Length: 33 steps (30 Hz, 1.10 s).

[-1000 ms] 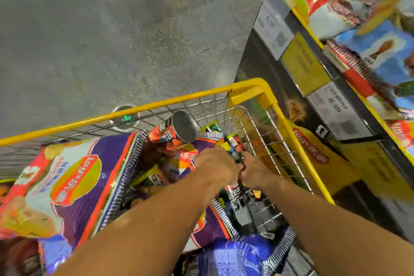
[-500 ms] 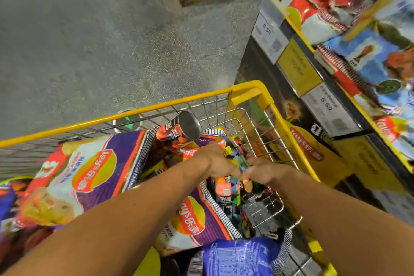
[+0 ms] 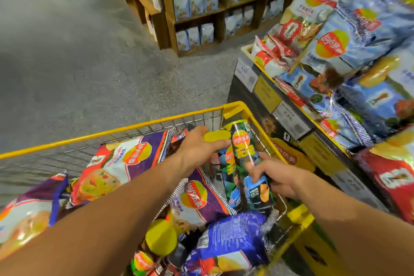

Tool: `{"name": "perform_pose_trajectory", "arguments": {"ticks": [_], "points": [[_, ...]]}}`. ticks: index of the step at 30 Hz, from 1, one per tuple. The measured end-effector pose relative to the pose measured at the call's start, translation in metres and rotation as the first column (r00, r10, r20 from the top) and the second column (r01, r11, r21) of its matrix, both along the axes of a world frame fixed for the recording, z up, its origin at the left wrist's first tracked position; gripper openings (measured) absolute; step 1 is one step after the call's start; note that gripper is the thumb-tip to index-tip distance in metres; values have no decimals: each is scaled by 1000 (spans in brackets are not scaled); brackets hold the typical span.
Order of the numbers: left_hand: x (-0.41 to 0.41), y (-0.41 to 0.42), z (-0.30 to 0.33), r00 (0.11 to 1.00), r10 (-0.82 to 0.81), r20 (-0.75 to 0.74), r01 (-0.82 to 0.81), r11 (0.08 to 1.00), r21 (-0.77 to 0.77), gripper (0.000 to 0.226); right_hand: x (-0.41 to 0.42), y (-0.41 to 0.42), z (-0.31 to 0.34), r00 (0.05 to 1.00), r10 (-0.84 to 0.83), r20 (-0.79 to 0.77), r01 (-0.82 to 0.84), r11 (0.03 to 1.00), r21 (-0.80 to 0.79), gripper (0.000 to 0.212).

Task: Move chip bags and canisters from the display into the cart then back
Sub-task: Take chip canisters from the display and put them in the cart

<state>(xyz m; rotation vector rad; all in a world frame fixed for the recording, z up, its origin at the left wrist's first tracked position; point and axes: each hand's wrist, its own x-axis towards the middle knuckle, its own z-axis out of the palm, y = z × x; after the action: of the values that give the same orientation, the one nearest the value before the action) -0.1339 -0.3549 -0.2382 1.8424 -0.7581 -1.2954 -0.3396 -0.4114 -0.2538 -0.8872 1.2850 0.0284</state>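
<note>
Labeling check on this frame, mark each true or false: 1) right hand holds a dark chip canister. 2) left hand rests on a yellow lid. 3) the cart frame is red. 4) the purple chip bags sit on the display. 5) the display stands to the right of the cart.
1) True: the right hand grips the dark canister at its lower half.
2) True: the left hand has its fingers on the yellow lid of a second canister beside it.
3) False: the cart has a yellow frame.
4) False: the purple chip bags lie inside the cart; the display holds blue, white and red bags.
5) True: the display stands right of the cart.
</note>
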Motion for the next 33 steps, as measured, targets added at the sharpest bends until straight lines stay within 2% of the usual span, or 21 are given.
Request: {"name": "perform_pose_trajectory", "arguments": {"ticks": [3, 5, 6, 9, 12, 13, 14, 15, 16, 18, 19, 22, 23, 26, 30, 33], "points": [[-1, 7, 27, 987, 148, -63, -152, 986, -68, 60, -2, 7, 29, 998, -11, 59, 13, 999, -39, 80], [-3, 11, 42, 978, 199, -61, -205, 973, -108, 60, -2, 15, 53, 996, 9, 88, -1, 996, -90, 72], [-5, 13, 49, 978, 202, -57, -208, 970, -127, 57, -3, 18, 61, 995, 17, 96, -6, 993, -117, 72], [-14, 15, 78, 987, 157, -37, -161, 964, -211, 50, -15, 27, 84, 987, 27, 158, -2, 988, -156, 94], [-25, 14, 105, 994, 104, 19, -96, 961, -259, 50, -25, 33, 98, 983, 19, 184, 15, 983, -185, 106], [-29, 13, 112, 996, 90, 1, -87, 963, -255, 53, -29, 35, 104, 977, 10, 215, 27, 985, -169, 97], [-35, 13, 119, 997, 74, -27, -78, 967, -241, 55, -34, 37, 110, 970, -11, 244, 57, 982, -182, 72], [-43, 12, 126, 997, 57, -60, -70, 968, -242, 54, -37, 39, 119, 964, -17, 265, 71, 978, -197, 35], [-52, 13, 133, 995, 36, -92, -58, 965, -254, 51, -43, 41, 128, 954, -27, 299, 97, 970, -221, 17], [-71, 13, 145, 993, 5, -118, -38, 960, -278, 59, -58, 42, 138, 947, -22, 322, 110, 960, -258, 46], [-80, 12, 150, 994, -18, -104, -12, 959, -283, 69, -64, 46, 147, 938, -58, 343, 156, 951, -267, 49], [-103, 12, 164, 997, -76, 11, 76, 950, -303, 84, -90, 52, 164, 929, -58, 365, 175, 939, -295, 30], [-112, 10, 168, 993, -116, 23, 117, 943, -313, 81, -102, 55, 169, 941, -51, 335, 171, 926, -338, 31], [-145, 4, 182, 967, -253, 13, 240, 900, -365, 56, -143, 58, 179, 936, -109, 335, 241, 891, -384, 51], [-192, -3, 200, 947, -319, 25, 306, 881, -360, 63, -193, 65, 202, 926, -143, 348, 284, 872, -399, 47], [-236, -4, 217, 918, -394, 53, 385, 849, -361, 45, -241, 71, 213, 921, -185, 343, 324, 853, -410, 56]]}}
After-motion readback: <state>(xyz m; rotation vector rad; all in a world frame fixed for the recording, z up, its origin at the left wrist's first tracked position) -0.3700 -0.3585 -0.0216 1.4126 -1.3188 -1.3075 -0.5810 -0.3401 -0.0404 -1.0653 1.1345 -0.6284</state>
